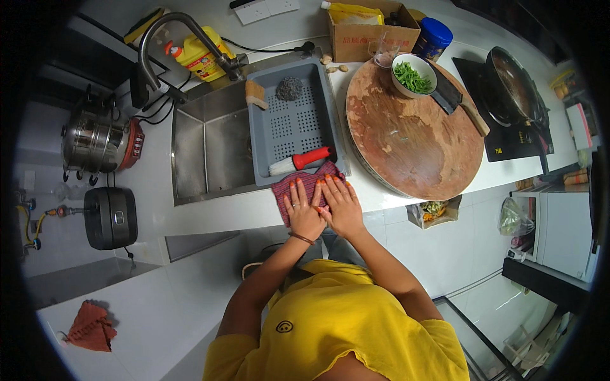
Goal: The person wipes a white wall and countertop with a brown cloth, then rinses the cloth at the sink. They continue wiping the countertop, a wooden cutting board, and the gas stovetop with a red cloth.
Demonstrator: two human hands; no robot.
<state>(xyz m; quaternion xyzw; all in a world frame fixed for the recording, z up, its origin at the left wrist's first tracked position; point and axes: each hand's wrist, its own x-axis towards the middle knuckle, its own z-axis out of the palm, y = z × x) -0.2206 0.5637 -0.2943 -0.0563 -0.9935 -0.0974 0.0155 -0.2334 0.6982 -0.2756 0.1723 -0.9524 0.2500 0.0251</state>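
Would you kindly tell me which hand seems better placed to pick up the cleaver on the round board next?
The right hand, I think: it rests on the dark red cloth, nearer the cleaver and round board. The left hand, also on the cloth, would likely have to cross past it.

So both my forearms come up from below and angle in toward each other, left forearm point(273, 270) on one side, right forearm point(387, 261) on the other, elbows out a bit. My left hand point(305, 220) and right hand point(344, 213) are side by side, palms down, pretty much flat, backs facing up at me. Fingers are stretched forward, slightly spread, orange nails on show. My thumbs come together in the middle, though I can't tell if one's actually on top.
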